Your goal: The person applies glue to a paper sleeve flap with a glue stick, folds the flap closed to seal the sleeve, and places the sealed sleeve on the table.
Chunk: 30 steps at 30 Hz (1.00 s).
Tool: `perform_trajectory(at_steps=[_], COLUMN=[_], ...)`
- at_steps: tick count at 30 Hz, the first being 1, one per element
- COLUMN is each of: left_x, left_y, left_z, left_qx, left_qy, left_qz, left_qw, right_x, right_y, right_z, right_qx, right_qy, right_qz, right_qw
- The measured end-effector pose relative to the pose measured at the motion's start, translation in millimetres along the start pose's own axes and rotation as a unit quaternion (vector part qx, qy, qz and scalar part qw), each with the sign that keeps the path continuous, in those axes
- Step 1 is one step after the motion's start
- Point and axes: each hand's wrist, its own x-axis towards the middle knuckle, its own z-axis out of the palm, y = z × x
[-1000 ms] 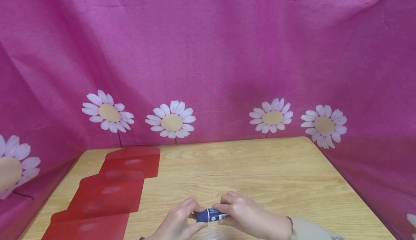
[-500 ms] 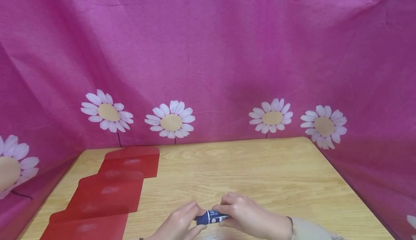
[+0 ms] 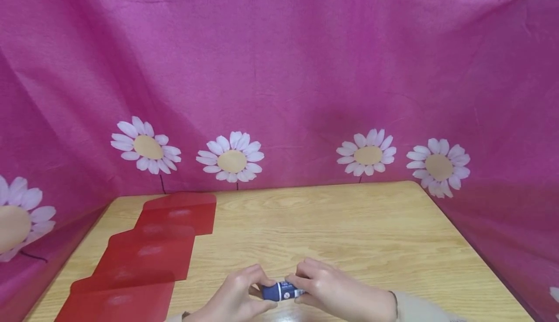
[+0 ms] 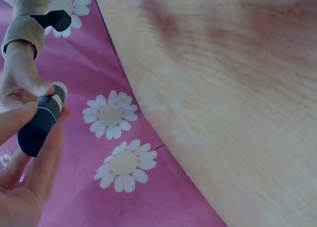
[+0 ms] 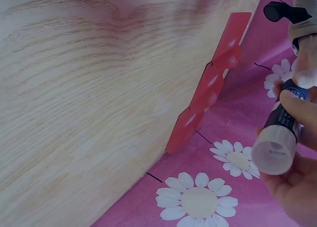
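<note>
A dark blue glue stick (image 3: 286, 291) with a white base lies crosswise between my two hands, low in the middle of the head view. My left hand (image 3: 238, 293) pinches its capped end between thumb and fingers. The labelled body is gripped by my right hand (image 3: 332, 288), whose fingers cover its far end in the head view. In the right wrist view the round white base (image 5: 274, 150) of the stick faces the camera. The cap (image 4: 35, 133) shows between my left fingers in the left wrist view.
Three red envelopes (image 3: 150, 251) overlap in a slanting row along the left side of the wooden table (image 3: 340, 225). Pale smears show on them. A pink cloth (image 3: 279, 70) printed with white daisies hangs behind and beside the table.
Both hands keep hold of the glue stick in almost the same spot. My left fingers and wrist shift slightly at the cap, and the head view tips down a little.
</note>
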Motion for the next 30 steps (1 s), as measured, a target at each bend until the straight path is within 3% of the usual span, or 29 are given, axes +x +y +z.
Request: perform_trajectory(at_steps=[6, 13, 20, 26, 30], left_x=[-1.1, -2.4, -3.1, -5.6, -5.1], left_y=[-1.9, -3.8, -2.5, 0.4, -0.8], left_z=[0.4, 1.4, 7.6, 5.1, 3.8], left_qx=[-0.022, -0.007, 0.032, 0.014, 0.015], left_qy=[0.007, 0.012, 0.017, -0.032, -0.044], left_qz=[0.017, 0.074, 0.069, 0.013, 0.027], left_qw=[0.9996, 0.9972, 0.997, 0.9993, 0.9986], right_x=[0.1, -1.3, -1.7, -4.7, -6.2], right_y=[0.4, 0.2, 0.6, 1.6, 3.5], right_z=[-2.6, -5.7, -2.5, -0.1, -0.1], right_qx=[0.014, 0.038, 0.001, 0.013, 0.002], right_qy=[-0.014, -0.036, -0.019, -0.012, -0.005], right_qz=[-0.007, 0.001, -0.007, -0.023, -0.047], right_qw=[1.0, 0.999, 1.0, 1.0, 0.999])
